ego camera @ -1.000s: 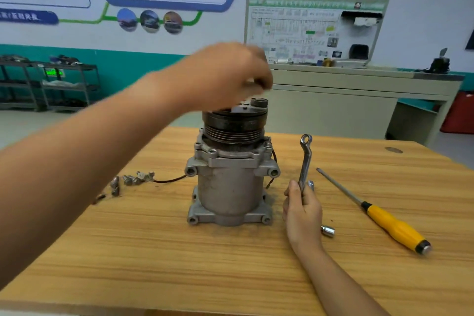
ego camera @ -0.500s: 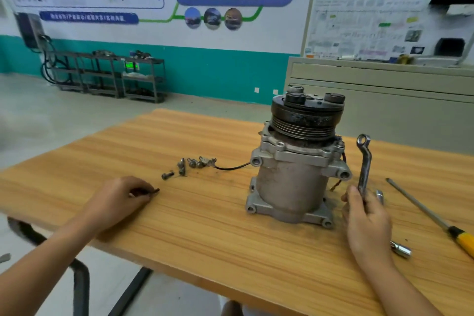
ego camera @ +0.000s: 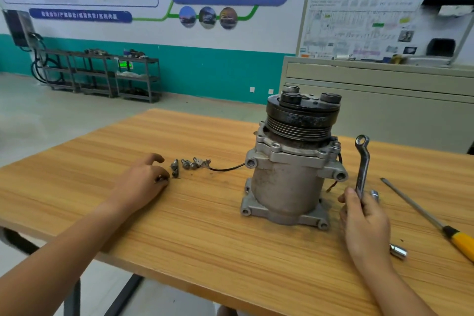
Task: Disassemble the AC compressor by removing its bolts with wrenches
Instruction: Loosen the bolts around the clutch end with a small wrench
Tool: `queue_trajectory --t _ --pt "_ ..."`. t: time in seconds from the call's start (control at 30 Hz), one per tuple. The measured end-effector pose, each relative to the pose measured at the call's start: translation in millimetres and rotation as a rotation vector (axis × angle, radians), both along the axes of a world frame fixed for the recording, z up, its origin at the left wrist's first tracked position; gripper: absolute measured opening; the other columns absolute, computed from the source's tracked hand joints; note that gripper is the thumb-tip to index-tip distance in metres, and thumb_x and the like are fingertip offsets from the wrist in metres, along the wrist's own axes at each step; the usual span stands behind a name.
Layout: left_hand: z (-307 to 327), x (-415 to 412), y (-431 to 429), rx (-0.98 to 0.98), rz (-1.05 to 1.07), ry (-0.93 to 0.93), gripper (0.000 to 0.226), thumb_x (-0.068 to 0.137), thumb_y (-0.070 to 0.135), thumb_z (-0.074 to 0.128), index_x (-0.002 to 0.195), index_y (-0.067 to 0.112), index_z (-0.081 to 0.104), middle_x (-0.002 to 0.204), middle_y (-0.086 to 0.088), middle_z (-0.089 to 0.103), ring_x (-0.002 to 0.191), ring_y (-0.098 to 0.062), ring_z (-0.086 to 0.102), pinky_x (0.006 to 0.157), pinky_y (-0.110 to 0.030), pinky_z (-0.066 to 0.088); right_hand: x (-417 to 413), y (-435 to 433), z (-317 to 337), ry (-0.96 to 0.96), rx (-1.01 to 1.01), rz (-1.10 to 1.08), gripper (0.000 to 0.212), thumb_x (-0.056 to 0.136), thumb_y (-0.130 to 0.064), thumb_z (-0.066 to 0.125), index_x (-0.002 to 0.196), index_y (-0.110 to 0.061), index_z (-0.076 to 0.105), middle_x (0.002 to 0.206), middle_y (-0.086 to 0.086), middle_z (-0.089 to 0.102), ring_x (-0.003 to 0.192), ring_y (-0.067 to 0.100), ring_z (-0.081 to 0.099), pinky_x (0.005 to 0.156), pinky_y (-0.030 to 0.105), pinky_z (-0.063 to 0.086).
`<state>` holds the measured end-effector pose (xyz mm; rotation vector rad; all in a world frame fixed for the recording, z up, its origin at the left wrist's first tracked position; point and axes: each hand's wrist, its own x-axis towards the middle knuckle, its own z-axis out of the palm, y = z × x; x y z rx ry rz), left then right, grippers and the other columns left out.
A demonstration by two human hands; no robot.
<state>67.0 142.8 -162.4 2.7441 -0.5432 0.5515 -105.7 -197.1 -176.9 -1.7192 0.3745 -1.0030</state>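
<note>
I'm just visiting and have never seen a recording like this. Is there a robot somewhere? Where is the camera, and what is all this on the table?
There is no robot here. A person works with two bare hands, and every picture comes from one camera worn on the person's head, looking forward and down.

On the wooden table stands a car air-conditioning compressor, upright, with its grooved pulley on top. The right hand grips a wrench and holds it upright beside the compressor. The left hand rests on the table next to a small group of loose bolts. A small dark piece sits at its fingertips, but I cannot tell whether it is pinched.

Further right lie a screwdriver with a yellow handle and a shiny socket.
</note>
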Motion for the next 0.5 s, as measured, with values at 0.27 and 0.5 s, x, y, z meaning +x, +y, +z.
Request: queue_trajectory --t 0.27,0.5 --pt "32 -50 -65 -0.632 -0.293 -0.157 0.049 0.082 0.037 0.062 0.125 0.016 0.055 0.132 0.002 0.045 0.118 -0.003 0.041 0.096 -0.025 0.036 -3 6 8 0.016 0.001 -0.006 0.031 0.095 -0.024 0.043 0.067 -0.016 0.053 0.052 0.002 0.036 0.051 0.019 0.034 0.051 0.033 0.026" --pt "61 -99 -165 -0.798 -0.402 0.125 0.092 0.071 0.056 0.063 0.147 0.024 0.023 0.144 0.014 0.030 0.125 0.005 0.027 0.104 -0.020 0.026 -5 9 11 0.019 -0.023 -0.013 0.031 0.095 -0.021 0.044 0.067 -0.013 0.053 0.049 -0.001 0.035 0.049 0.017 0.034 0.052 0.030 0.026"
